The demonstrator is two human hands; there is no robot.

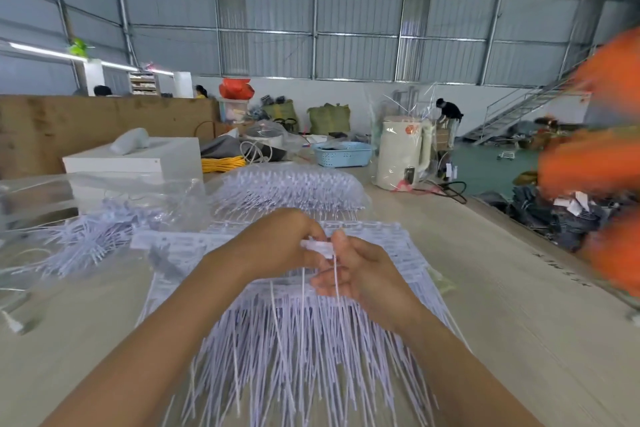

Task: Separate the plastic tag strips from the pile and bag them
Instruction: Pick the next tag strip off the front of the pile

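A broad pile of white plastic tag strips lies fanned out on the table in front of me, thin tails pointing toward me. My left hand and my right hand meet above its middle. Both pinch one small strip of tags by its white head bar, and its thin tails hang down between my hands. A clear bag filled with tag strips lies behind the pile. Loose tags spill from crumpled clear plastic at the left.
A white box stands at the back left, with yellow cable, a blue basket and a cream kettle wrapped in plastic behind the pile. Blurred orange cloth fills the right edge. Folded jeans lie beyond the table's right edge.
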